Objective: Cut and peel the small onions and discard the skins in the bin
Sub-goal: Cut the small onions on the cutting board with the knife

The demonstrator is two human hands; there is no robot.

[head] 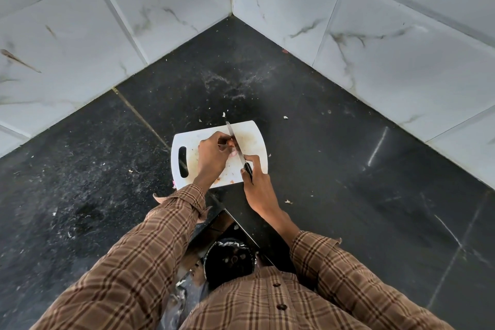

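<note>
Head view, looking down on a dark stone counter [334, 169] in a tiled corner. You are working over a white cutting board [249, 134] that is lying on the counter, its handle slot to the left of your left hand. Your left hand [213, 155] is curling its fingers around a small onion [232, 143], pinning it against the board; only a reddish patch of the onion is showing between your fingertips, just beyond the knuckles. Your right hand [257, 182] is gripping the black handle of a knife [238, 149], fingers wrapped around it and the thumb lying along its left side. The blade is running forward and to the left from that hand, crossing just right of your left fingertips and touching the onion; its tip is reaching past the board's far edge. Whether the edge is already in the flesh cannot be told. Pale scraps of skin [217, 180] are lying on the board below your left wrist, and more flecks are scattered on the counter around both hands. A bin [230, 260] lined with a dark bag is standing below the counter edge, between your forearms and nearer your body, with a few pale pieces lying inside. Both sleeves are brown plaid.
</note>
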